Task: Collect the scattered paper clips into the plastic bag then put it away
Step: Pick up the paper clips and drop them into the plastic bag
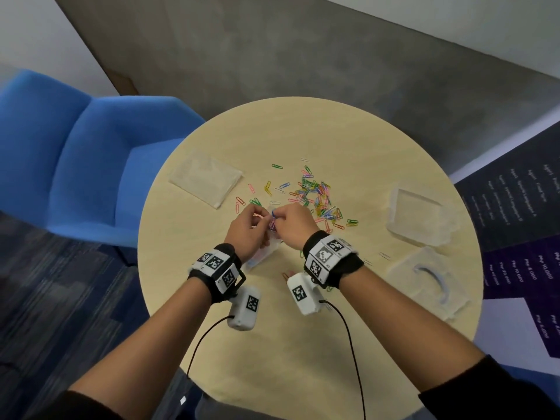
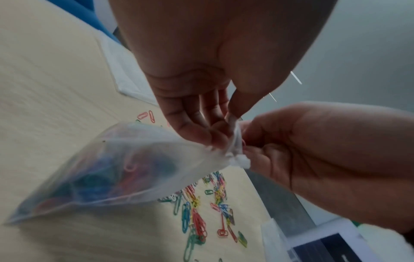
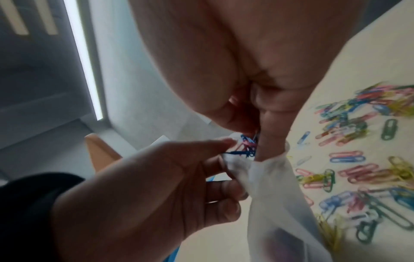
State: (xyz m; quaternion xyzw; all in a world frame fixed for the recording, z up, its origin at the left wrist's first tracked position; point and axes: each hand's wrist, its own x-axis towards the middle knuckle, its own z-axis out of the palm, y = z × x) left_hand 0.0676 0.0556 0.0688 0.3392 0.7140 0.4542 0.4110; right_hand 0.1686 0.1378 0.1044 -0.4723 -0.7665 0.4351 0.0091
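A small clear plastic bag [image 2: 107,179] with several coloured paper clips in it hangs over the round table [image 1: 303,328]. My left hand [image 1: 257,218] pinches the bag's bunched rim between thumb and fingers [image 2: 215,136]. My right hand [image 1: 281,218] sits right against it and pinches a small bunch of paper clips [image 3: 246,143] at the bag's mouth [image 3: 237,164]. Many loose paper clips [image 1: 316,195] lie scattered on the table just beyond and to the right of both hands. The bag [image 1: 260,257] shows below my left hand.
A second flat clear bag [image 1: 206,180] lies at the back left of the table. Two clear plastic cases [image 1: 418,219] [image 1: 427,280] lie at the right. A blue chair [image 1: 91,165] stands to the left of the table.
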